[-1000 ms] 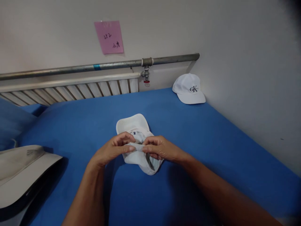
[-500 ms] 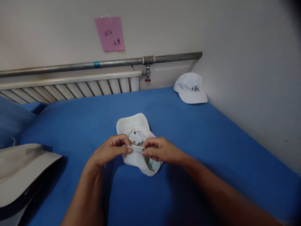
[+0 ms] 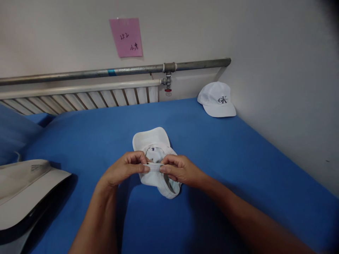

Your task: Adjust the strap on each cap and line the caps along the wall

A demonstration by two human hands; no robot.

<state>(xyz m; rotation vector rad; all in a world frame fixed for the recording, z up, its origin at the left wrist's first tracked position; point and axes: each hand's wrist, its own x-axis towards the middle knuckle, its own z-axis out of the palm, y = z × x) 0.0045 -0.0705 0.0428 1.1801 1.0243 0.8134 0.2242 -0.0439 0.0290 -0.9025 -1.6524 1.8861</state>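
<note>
A small white fabric baseball cap (image 3: pixel 150 139) lies upside down in the middle of a blue-covered bed (image 3: pixel 106 134), brim pointing away. The left hand (image 3: pixel 124 171) and right hand (image 3: pixel 180 169) meet over its near edge, the fingers of both pinched closed on the narrow white back strap (image 3: pixel 155 166) (one hand at each end). A second white cap with dark lettering (image 3: pixel 217 100) sits well apart, by the far right wall.
</note>
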